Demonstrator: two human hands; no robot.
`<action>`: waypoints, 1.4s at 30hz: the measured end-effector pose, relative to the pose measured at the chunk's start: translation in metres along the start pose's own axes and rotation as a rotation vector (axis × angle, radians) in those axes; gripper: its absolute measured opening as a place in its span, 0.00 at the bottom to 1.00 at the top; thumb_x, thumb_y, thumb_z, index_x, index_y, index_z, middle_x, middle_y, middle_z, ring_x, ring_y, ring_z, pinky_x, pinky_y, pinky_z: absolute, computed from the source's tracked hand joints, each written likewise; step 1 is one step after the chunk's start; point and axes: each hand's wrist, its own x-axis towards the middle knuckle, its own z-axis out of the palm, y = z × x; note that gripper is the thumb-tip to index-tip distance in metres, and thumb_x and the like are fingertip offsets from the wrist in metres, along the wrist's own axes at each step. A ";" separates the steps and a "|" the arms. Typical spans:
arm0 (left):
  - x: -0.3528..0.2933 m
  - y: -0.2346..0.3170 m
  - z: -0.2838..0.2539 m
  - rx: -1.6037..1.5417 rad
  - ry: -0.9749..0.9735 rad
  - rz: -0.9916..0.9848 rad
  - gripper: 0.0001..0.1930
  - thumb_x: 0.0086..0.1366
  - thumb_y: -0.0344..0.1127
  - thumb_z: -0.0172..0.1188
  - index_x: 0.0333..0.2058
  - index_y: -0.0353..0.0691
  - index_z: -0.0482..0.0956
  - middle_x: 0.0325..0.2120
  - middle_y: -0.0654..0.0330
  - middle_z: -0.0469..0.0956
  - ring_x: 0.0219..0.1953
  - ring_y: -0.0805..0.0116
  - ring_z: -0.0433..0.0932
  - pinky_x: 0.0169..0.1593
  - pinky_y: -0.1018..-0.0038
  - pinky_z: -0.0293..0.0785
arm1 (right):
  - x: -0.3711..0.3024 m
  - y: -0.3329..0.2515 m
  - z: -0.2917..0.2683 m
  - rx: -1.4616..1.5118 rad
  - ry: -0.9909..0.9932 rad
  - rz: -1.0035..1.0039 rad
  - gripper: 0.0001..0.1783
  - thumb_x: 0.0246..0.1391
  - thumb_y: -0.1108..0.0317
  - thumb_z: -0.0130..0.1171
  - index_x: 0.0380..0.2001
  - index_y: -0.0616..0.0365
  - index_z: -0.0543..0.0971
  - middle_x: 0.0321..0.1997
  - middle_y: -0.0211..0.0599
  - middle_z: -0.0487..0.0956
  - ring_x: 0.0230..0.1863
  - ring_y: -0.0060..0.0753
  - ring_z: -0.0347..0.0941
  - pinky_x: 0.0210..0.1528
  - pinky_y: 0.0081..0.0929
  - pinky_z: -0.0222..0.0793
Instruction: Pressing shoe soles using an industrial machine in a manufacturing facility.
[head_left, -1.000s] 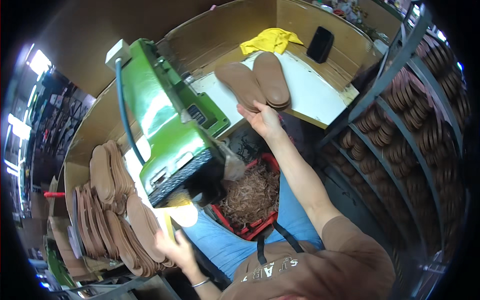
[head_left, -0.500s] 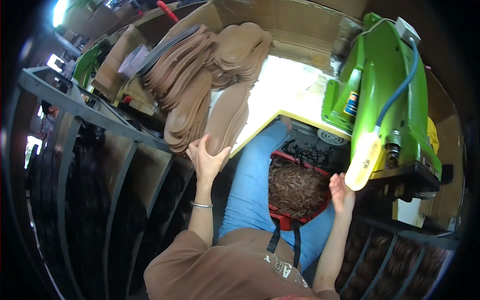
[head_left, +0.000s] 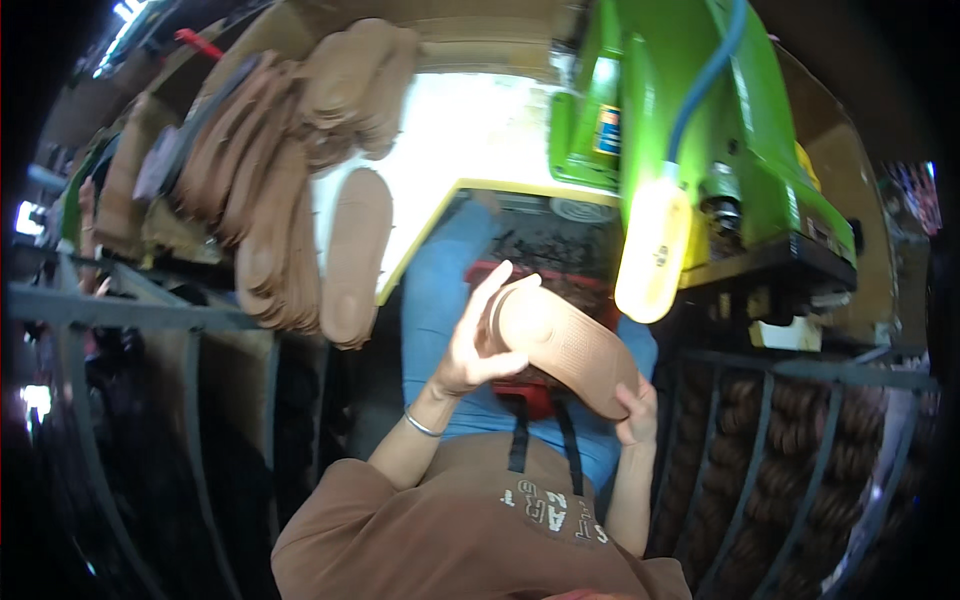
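Note:
A brown shoe sole (head_left: 568,345) with a ribbed face is held over my lap, tilted and slightly bent. It may be a small stack; the layers at its upper left end are hard to tell apart. My left hand (head_left: 478,345) is wrapped round that end, thumb at the near side and fingers behind. My right hand (head_left: 637,412) pinches the lower right end. A single flat sole (head_left: 357,255) lies on the white table (head_left: 450,130), beside piles of similar brown soles (head_left: 270,190) at the left.
A green machine (head_left: 750,110) with a lit yellow lamp (head_left: 652,250) on a blue flexible neck stands at the right. Below the yellow table edge is a red bin (head_left: 540,402) between my legs. Metal racks (head_left: 190,318) flank me, and cardboard walls (head_left: 490,45) enclose the table.
My left hand has lifted the brown sole off the table pile and brought it right, over my lap. My right hand has taken its other end. The view has shifted right.

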 end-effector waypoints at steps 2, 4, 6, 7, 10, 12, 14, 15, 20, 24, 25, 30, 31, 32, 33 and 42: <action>0.004 -0.043 0.018 -0.130 0.015 -0.086 0.34 0.54 0.24 0.62 0.59 0.31 0.58 0.53 0.54 0.67 0.55 0.67 0.66 0.59 0.70 0.62 | -0.026 0.014 -0.018 -0.027 0.094 0.022 0.28 0.42 0.79 0.65 0.50 0.68 0.70 0.49 0.42 0.75 0.49 0.32 0.73 0.53 0.29 0.67; 0.006 -0.064 0.021 0.245 -0.044 -0.565 0.25 0.58 0.26 0.60 0.55 0.30 0.65 0.42 0.57 0.76 0.45 0.71 0.74 0.51 0.75 0.69 | -0.047 0.033 -0.032 -0.036 0.068 0.105 0.28 0.41 0.79 0.66 0.49 0.69 0.71 0.48 0.42 0.76 0.49 0.31 0.73 0.54 0.28 0.67; 0.011 -0.075 0.056 0.106 -0.032 -0.332 0.15 0.60 0.30 0.60 0.45 0.31 0.74 0.34 0.62 0.78 0.36 0.79 0.74 0.41 0.81 0.72 | -0.060 0.056 -0.032 -0.041 0.065 0.145 0.27 0.43 0.79 0.65 0.49 0.71 0.70 0.49 0.42 0.75 0.50 0.33 0.71 0.55 0.31 0.66; 0.019 -0.075 0.068 0.169 -0.058 -0.276 0.14 0.60 0.31 0.61 0.43 0.32 0.75 0.33 0.63 0.78 0.35 0.80 0.74 0.39 0.82 0.71 | -0.064 0.058 -0.020 0.032 0.048 0.168 0.29 0.44 0.79 0.64 0.51 0.70 0.67 0.52 0.43 0.72 0.52 0.33 0.70 0.56 0.31 0.65; 0.044 -0.066 0.084 0.464 -0.090 -0.228 0.07 0.58 0.31 0.63 0.33 0.34 0.78 0.23 0.68 0.76 0.26 0.84 0.70 0.29 0.84 0.67 | -0.067 0.068 0.005 0.081 0.005 0.171 0.32 0.45 0.80 0.63 0.54 0.70 0.64 0.54 0.44 0.70 0.54 0.34 0.68 0.57 0.32 0.64; 0.053 -0.061 0.089 0.422 -0.033 -0.094 0.05 0.57 0.30 0.63 0.29 0.35 0.78 0.21 0.69 0.74 0.24 0.85 0.68 0.27 0.85 0.65 | -0.068 0.070 0.013 0.086 -0.010 0.167 0.33 0.45 0.80 0.63 0.55 0.71 0.63 0.55 0.44 0.69 0.55 0.35 0.67 0.57 0.32 0.63; 0.046 -0.063 0.086 0.458 -0.019 -0.074 0.05 0.56 0.29 0.64 0.29 0.35 0.78 0.21 0.68 0.75 0.25 0.84 0.69 0.27 0.85 0.65 | -0.070 0.065 0.010 0.089 -0.029 0.164 0.33 0.44 0.81 0.62 0.55 0.71 0.62 0.55 0.45 0.69 0.55 0.35 0.67 0.57 0.32 0.63; 0.043 -0.065 0.083 0.447 0.014 -0.047 0.05 0.56 0.29 0.64 0.30 0.35 0.79 0.22 0.68 0.75 0.25 0.84 0.70 0.28 0.85 0.66 | -0.075 0.060 0.004 0.090 -0.001 0.099 0.33 0.44 0.81 0.62 0.54 0.71 0.62 0.54 0.45 0.69 0.54 0.36 0.67 0.57 0.33 0.63; 0.040 -0.053 0.083 0.425 0.051 -0.006 0.05 0.55 0.29 0.65 0.27 0.32 0.80 0.15 0.66 0.74 0.17 0.84 0.67 0.21 0.83 0.62 | -0.090 0.011 -0.032 0.017 0.259 -0.172 0.33 0.39 0.80 0.60 0.52 0.71 0.65 0.50 0.45 0.72 0.51 0.37 0.70 0.56 0.32 0.65; 0.039 -0.057 0.080 0.376 0.075 0.043 0.05 0.56 0.29 0.64 0.24 0.34 0.80 0.12 0.69 0.71 0.15 0.86 0.64 0.18 0.83 0.57 | -0.074 -0.053 -0.038 -0.011 0.331 -0.386 0.32 0.42 0.78 0.58 0.54 0.66 0.63 0.52 0.44 0.71 0.53 0.37 0.68 0.59 0.33 0.62; 0.040 -0.053 0.079 0.399 0.051 0.035 0.05 0.55 0.28 0.65 0.25 0.33 0.80 0.14 0.68 0.72 0.16 0.85 0.65 0.20 0.83 0.59 | -0.068 -0.066 -0.041 -0.011 0.338 -0.408 0.28 0.44 0.78 0.57 0.51 0.65 0.64 0.50 0.43 0.71 0.53 0.36 0.68 0.58 0.32 0.62; 0.042 -0.053 0.067 0.390 0.066 0.092 0.05 0.54 0.27 0.65 0.29 0.33 0.81 0.23 0.64 0.76 0.23 0.81 0.70 0.27 0.81 0.66 | -0.027 -0.114 -0.044 -0.067 0.302 -0.498 0.24 0.47 0.76 0.56 0.49 0.64 0.66 0.47 0.42 0.72 0.50 0.33 0.69 0.54 0.29 0.64; 0.042 -0.044 0.063 0.403 0.041 0.055 0.07 0.53 0.27 0.66 0.31 0.33 0.80 0.26 0.63 0.77 0.25 0.80 0.71 0.30 0.81 0.68 | -0.020 -0.120 -0.040 -0.072 0.247 -0.526 0.24 0.48 0.76 0.54 0.51 0.64 0.65 0.47 0.41 0.72 0.50 0.34 0.69 0.55 0.29 0.64; 0.041 -0.037 0.058 0.417 0.016 0.017 0.09 0.53 0.27 0.66 0.34 0.33 0.80 0.29 0.61 0.78 0.28 0.78 0.73 0.33 0.80 0.70 | -0.013 -0.125 -0.033 -0.071 0.248 -0.524 0.24 0.48 0.76 0.54 0.51 0.64 0.65 0.47 0.41 0.72 0.50 0.34 0.69 0.55 0.29 0.64; 0.040 -0.032 0.051 0.444 0.009 0.010 0.10 0.53 0.27 0.66 0.35 0.32 0.79 0.31 0.60 0.79 0.31 0.77 0.75 0.35 0.80 0.71 | -0.006 -0.130 -0.022 -0.080 0.241 -0.515 0.22 0.47 0.76 0.55 0.48 0.64 0.67 0.46 0.41 0.72 0.49 0.33 0.69 0.54 0.28 0.64; 0.014 0.001 -0.010 0.331 0.138 -0.091 0.16 0.50 0.22 0.64 0.39 0.28 0.74 0.34 0.53 0.78 0.37 0.70 0.77 0.43 0.77 0.73 | 0.020 -0.104 0.027 -0.021 0.142 -0.451 0.22 0.40 0.82 0.52 0.44 0.64 0.69 0.40 0.36 0.75 0.41 0.28 0.73 0.47 0.24 0.68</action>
